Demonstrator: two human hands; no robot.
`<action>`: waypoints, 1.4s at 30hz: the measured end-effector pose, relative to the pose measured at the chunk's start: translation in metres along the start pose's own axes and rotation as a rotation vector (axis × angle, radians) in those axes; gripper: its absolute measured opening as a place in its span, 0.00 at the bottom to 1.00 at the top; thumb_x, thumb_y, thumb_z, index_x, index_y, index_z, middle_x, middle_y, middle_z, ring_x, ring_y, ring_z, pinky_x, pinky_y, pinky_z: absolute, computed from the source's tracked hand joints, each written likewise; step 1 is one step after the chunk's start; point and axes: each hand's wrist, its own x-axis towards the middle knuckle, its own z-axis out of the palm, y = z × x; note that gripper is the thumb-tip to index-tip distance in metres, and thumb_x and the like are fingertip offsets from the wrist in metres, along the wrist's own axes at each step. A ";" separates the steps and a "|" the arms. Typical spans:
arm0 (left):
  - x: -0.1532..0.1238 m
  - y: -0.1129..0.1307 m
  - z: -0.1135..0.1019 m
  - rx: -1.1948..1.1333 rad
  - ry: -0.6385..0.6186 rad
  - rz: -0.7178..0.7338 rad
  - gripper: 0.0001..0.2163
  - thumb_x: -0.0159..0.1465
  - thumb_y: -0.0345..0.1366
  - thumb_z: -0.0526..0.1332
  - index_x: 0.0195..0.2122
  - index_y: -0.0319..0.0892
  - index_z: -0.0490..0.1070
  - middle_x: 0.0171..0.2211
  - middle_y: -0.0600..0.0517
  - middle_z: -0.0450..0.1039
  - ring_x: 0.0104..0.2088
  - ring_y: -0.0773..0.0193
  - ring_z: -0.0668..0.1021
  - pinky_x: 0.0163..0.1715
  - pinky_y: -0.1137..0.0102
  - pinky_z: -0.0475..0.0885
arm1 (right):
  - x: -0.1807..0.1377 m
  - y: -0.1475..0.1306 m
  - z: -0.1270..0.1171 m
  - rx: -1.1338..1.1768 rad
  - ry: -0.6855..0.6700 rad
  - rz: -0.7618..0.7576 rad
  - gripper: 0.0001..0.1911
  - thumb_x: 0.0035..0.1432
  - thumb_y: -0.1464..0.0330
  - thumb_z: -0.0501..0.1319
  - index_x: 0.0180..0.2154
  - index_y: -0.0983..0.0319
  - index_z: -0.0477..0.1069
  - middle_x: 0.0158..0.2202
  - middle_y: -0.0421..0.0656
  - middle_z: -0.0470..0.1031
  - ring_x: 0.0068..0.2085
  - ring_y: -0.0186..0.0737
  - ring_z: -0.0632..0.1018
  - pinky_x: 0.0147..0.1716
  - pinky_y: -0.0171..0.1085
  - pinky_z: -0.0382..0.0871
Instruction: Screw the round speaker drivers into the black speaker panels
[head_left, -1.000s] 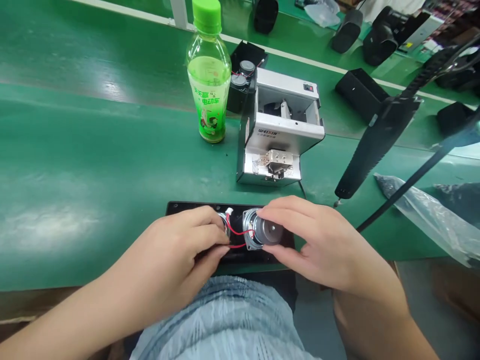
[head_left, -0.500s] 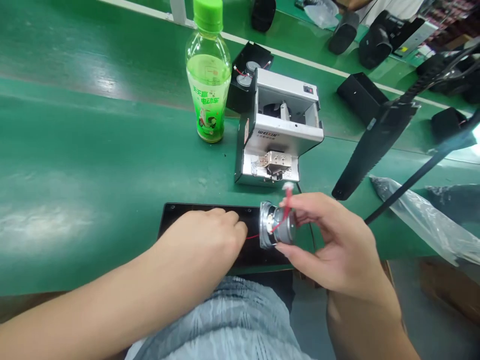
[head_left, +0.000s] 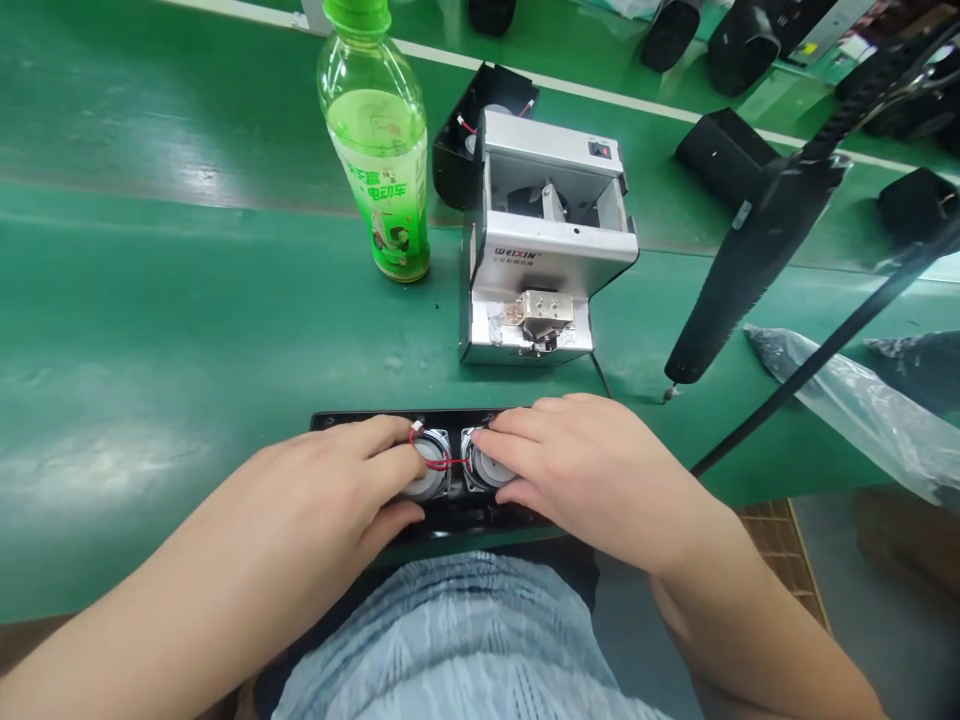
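Two round speaker drivers with square metal frames sit side by side, magnets up, in a long black panel (head_left: 465, 520) at the table's near edge. My left hand (head_left: 341, 475) grips the left speaker driver (head_left: 435, 484) with fingers and thumb around its magnet. The right speaker driver (head_left: 489, 472) is held by my right hand (head_left: 574, 460), whose fingers partly cover it. Red wires (head_left: 447, 463) run between the two drivers, and a small white connector (head_left: 417, 428) lies by my left fingertips. Both ends of the panel are partly hidden under my hands.
Beyond the panel stands a silver screw feeder machine (head_left: 551, 240). To its left is a green drink bottle (head_left: 382, 170). A black electric screwdriver (head_left: 742, 270) hangs at the right, near a dark rod (head_left: 817, 350) and a clear plastic bag (head_left: 847, 410).
My right hand has lowered the speaker driver it was holding into the panel, to the left of where it was. My left hand has shifted left and now rests on the other driver.
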 end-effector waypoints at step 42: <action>0.013 -0.009 -0.012 0.083 -0.184 -0.015 0.07 0.66 0.36 0.64 0.43 0.51 0.81 0.43 0.50 0.89 0.35 0.45 0.88 0.32 0.56 0.82 | -0.001 0.004 0.006 0.127 -0.056 0.046 0.13 0.75 0.63 0.64 0.57 0.55 0.71 0.57 0.37 0.82 0.47 0.47 0.78 0.41 0.50 0.67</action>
